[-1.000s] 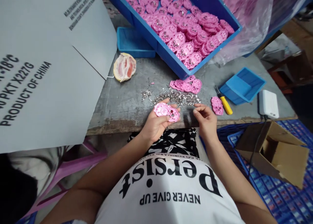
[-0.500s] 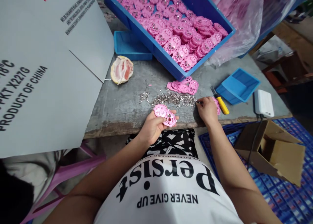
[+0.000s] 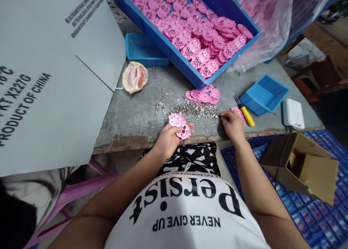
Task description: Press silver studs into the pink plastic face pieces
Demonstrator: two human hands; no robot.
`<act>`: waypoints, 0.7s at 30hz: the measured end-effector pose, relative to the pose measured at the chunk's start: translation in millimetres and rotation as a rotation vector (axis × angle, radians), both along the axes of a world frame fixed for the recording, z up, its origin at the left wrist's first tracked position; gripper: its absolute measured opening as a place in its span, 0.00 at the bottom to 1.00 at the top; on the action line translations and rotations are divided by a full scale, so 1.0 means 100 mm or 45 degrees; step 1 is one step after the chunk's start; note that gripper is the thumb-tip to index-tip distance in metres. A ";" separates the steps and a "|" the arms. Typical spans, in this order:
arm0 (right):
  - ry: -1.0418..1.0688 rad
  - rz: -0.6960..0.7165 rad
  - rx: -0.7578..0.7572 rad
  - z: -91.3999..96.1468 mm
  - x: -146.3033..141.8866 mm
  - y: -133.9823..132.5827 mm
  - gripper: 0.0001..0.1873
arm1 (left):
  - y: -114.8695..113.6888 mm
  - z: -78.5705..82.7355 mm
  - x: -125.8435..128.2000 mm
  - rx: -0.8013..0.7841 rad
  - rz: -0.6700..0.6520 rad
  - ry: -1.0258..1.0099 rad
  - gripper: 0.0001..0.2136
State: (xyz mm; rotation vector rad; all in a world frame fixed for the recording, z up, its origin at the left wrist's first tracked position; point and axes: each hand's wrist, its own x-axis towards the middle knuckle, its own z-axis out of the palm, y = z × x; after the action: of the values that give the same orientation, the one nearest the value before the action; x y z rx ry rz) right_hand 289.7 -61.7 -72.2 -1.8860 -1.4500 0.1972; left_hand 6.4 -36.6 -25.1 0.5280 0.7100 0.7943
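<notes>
My left hand (image 3: 169, 139) is closed round a pink plastic part (image 3: 179, 125), held just above the near edge of the grey table (image 3: 141, 111). My right hand (image 3: 232, 123) rests on the table with its fingertips pinched at the right end of a scatter of small silver metal pieces (image 3: 194, 110); what it pinches is too small to make out. A pink part (image 3: 239, 113) lies partly under that hand. A few more pink parts (image 3: 203, 95) lie beyond the metal pieces.
A large blue tray (image 3: 174, 56) full of pink parts stands at the back. A peeled pomelo piece (image 3: 135, 77), a yellow-handled screwdriver (image 3: 247, 114), a small blue tray (image 3: 264, 94), a white charger (image 3: 293, 113), grey cardboard (image 3: 54, 78) on the left and an open carton (image 3: 301, 165) surround the spot.
My right hand has gone from beside the held pink part out to the right end of the metal pieces on the table. My left hand has turned the pink part a little.
</notes>
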 end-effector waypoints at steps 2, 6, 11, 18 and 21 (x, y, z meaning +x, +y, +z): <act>0.028 -0.029 -0.007 0.00 0.01 -0.01 0.08 | 0.02 -0.02 0.00 -0.004 0.018 0.005 0.19; 0.039 -0.011 -0.026 -0.01 -0.01 0.00 0.06 | 0.03 -0.05 0.00 -0.015 0.043 -0.012 0.17; -0.043 -0.007 -0.020 -0.02 -0.07 0.04 0.04 | 0.01 -0.08 0.01 -0.007 0.054 -0.027 0.15; -0.108 -0.020 0.031 -0.02 -0.09 0.03 0.03 | 0.00 -0.09 0.00 -0.005 0.063 -0.024 0.15; -0.038 -0.087 0.059 -0.02 -0.09 0.00 0.02 | 0.00 -0.10 0.00 0.001 0.060 -0.020 0.15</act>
State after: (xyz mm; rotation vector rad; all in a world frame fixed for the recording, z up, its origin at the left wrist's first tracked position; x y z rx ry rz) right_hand 280.3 -61.3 -73.8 -1.9048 -1.3955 0.1025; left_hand 6.1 -36.4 -35.3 0.5071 0.7096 0.8417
